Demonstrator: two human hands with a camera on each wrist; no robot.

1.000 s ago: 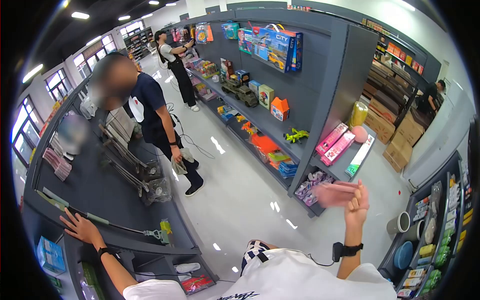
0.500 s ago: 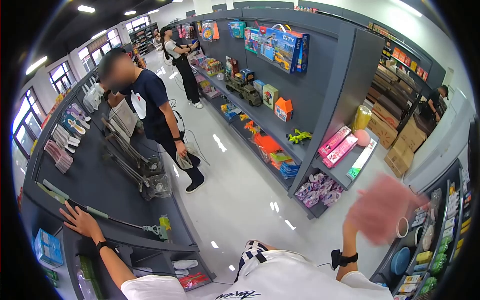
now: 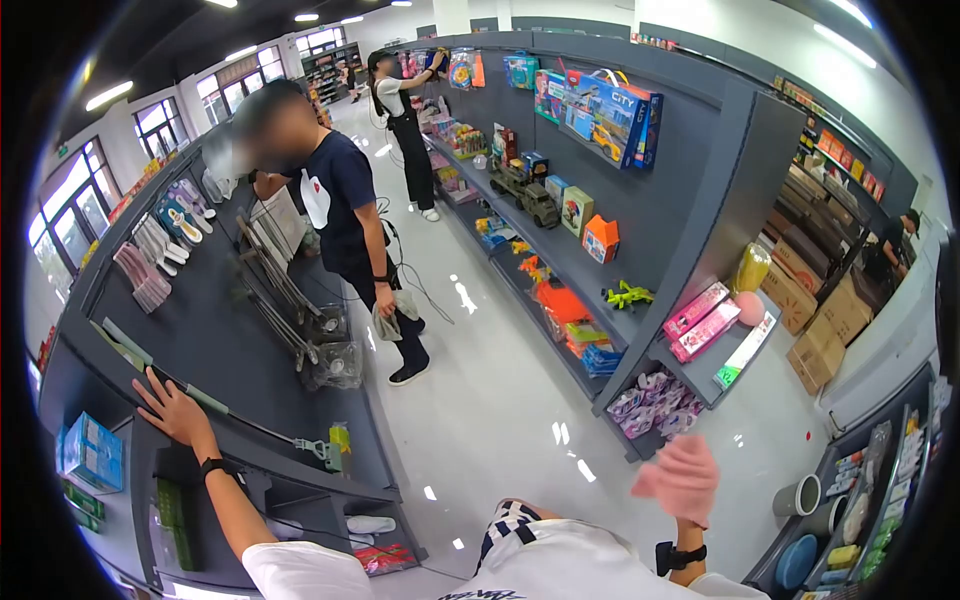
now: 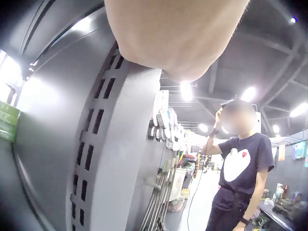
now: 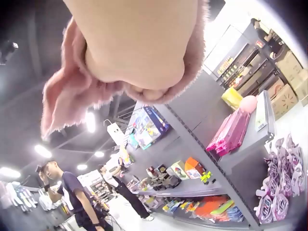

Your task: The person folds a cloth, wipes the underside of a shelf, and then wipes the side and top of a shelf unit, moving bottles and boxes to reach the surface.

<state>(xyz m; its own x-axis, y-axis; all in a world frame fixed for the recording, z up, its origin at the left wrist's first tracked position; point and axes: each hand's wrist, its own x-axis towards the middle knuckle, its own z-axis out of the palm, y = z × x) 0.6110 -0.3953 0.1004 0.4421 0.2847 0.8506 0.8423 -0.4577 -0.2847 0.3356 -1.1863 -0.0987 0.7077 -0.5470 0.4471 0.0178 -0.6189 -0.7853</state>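
Observation:
My left hand (image 3: 175, 410) lies on the top edge of the dark grey shelf unit (image 3: 240, 455), with its fingers spread and straight. A long tool with a pale green handle (image 3: 205, 398) lies just beyond the fingertips. Over on the right, my right hand (image 5: 137, 57) holds a fluffy pink cloth (image 3: 685, 485) up in the air over the floor. The cloth is blurred and covers most of the hand in the head view. In the right wrist view, one end of the cloth hangs loose to the left of the hand, and the fingertips show against it.
A person in a dark T-shirt (image 3: 345, 190) stands in the aisle, another farther back. Opposite is a toy shelf (image 3: 575, 255); its end shelf bears pink boxes (image 3: 700, 320) and a pink ball (image 3: 749, 308). Bins (image 3: 797, 495) and a stocked low shelf stand at right.
The pink cloth swung out to the right, then came back in toward the left and lower. My left hand stays on the shelf edge. The head view has turned slightly left.

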